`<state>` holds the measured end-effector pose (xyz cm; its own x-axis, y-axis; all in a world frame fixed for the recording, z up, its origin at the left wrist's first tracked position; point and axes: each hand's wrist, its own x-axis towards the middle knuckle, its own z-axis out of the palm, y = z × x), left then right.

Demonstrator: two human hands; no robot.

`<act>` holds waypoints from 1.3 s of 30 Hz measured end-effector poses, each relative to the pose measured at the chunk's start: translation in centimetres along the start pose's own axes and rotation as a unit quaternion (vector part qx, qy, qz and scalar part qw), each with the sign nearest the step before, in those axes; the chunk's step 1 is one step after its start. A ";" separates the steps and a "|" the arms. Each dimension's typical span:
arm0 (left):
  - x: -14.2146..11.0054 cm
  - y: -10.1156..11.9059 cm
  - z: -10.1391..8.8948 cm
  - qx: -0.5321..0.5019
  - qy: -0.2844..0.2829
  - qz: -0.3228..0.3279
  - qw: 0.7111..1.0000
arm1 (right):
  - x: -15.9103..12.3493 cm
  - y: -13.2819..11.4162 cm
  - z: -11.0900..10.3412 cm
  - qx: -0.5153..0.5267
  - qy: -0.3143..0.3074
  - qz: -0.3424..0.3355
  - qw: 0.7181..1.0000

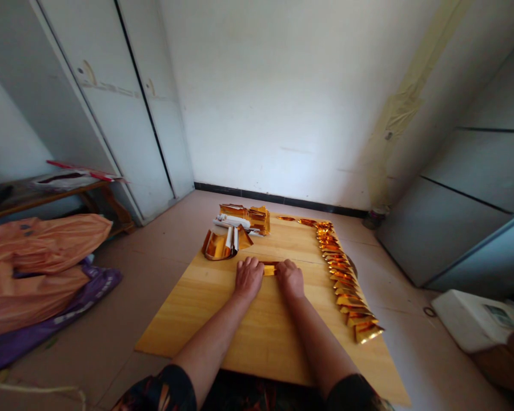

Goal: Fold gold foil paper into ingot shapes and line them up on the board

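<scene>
A small strip of gold foil paper (269, 269) lies on the wooden board between my two hands. My left hand (249, 277) is closed over its left end, fingers bent and pressed down. At the other end, my right hand (290, 278) grips the foil with curled fingers. Beyond my left hand is a curved stack of gold foil sheets (217, 245) showing white undersides. Along the board's right side runs a long row of folded gold foil pieces (342, 279), overlapping one another.
More gold and white paper stacks (257, 220) sit at the far left of the wooden board (188, 319). On the floor to the left lie orange cloth (47, 245) and a purple bag (81, 297). A white box (466, 319) stands at the right. Cabinets and a wall surround the board.
</scene>
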<state>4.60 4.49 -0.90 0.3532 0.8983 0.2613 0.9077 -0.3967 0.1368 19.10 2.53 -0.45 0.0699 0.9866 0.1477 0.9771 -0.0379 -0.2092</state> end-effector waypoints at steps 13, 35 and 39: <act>-0.1 -1.0 -0.4 -0.095 -0.023 -0.043 0.994 | 0.4 -1.6 -1.2 0.016 -0.050 0.081 0.995; -0.4 -1.9 -0.4 -0.122 -0.037 -0.078 0.989 | 1.9 0.7 -1.3 0.111 -0.109 0.124 0.980; -0.5 -2.1 -0.3 -0.123 -0.034 -0.072 0.989 | 1.8 0.7 -1.5 0.103 -0.104 0.125 0.981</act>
<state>2.45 4.80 -1.06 0.2468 0.9559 0.1591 0.8694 -0.2909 0.3993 20.22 4.06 1.08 0.2386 0.9625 -0.1292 0.8721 -0.2709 -0.4076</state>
